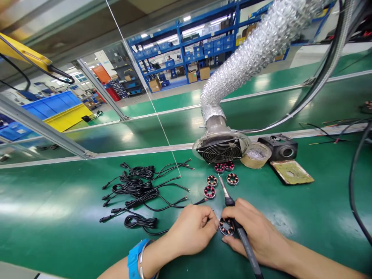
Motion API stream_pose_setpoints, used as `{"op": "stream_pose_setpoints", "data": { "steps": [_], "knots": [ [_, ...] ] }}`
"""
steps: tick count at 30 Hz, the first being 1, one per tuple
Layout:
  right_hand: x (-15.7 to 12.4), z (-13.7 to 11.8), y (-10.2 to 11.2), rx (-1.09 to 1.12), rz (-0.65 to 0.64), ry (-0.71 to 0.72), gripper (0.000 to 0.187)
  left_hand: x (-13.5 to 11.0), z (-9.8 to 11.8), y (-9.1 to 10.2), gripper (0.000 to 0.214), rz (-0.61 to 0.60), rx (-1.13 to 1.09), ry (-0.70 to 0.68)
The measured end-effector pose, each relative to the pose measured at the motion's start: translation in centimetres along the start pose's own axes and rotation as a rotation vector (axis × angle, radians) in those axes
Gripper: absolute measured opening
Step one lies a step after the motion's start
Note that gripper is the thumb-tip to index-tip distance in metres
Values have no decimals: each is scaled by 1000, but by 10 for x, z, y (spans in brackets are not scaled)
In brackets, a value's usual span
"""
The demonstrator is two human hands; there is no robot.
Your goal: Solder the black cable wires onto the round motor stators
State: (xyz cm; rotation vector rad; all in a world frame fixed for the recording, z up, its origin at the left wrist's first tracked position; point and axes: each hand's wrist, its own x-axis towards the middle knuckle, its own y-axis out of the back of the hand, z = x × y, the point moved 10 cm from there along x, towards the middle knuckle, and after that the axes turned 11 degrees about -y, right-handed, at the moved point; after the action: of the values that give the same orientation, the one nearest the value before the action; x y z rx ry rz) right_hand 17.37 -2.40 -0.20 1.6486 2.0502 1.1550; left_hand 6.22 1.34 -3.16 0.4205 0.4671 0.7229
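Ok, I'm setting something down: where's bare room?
Bare green worktop shows left of the black cable bundles, and between the right hand and the yellow pad. Crowded: between right and left hand, and among the wound rings below the fan hood.

The table (pixel 58 217) was green, the cables (pixel 141 190) black. Copper patches circled the nearest ring (pixel 226 226), pinkish-red ones a farther ring (pixel 209 192). The soldering iron (pixel 243 239) paired a black grip with a silvery tip; the wristband (pixel 134 260) was bright blue, the duct (pixel 247 58) silver.
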Motion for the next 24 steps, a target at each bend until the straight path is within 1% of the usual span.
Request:
{"op": "stream_pose_setpoints", "data": {
  "steps": [3,7,9,12,13,14,17,18,19,20,22,24],
  "knots": [
    [0,1,2,17,12,-7,31,-2,-3,-3,26,-1,-111,29],
    [0,0,1,36,7,-13,32,-5,1,-4,25,-20,-5,38],
    [-1,0,2,46,15,-15,32,-7,5,-8,22,-51,-1,29],
    [0,0,4,47,25,-16,34,-11,6,-10,20,-131,-88,52],
    [0,1,4,44,26,-15,35,-12,6,-6,19,-143,-75,55],
    [1,2,4,39,24,-16,35,-12,6,2,17,-124,-14,50],
    [2,7,6,21,17,-30,35,-9,11,34,12,28,342,-10],
    [2,9,7,12,15,-36,34,-8,14,39,11,61,440,-34],
    [2,10,8,1,13,-41,35,-7,15,40,10,70,499,-55],
    [2,11,9,-7,14,-42,35,-5,16,37,8,58,517,-72],
    [1,7,13,2,20,-28,38,-3,17,25,11,16,477,-100],
    [0,1,19,56,54,-16,40,-4,20,15,11,7,410,-123]
  ]
}}
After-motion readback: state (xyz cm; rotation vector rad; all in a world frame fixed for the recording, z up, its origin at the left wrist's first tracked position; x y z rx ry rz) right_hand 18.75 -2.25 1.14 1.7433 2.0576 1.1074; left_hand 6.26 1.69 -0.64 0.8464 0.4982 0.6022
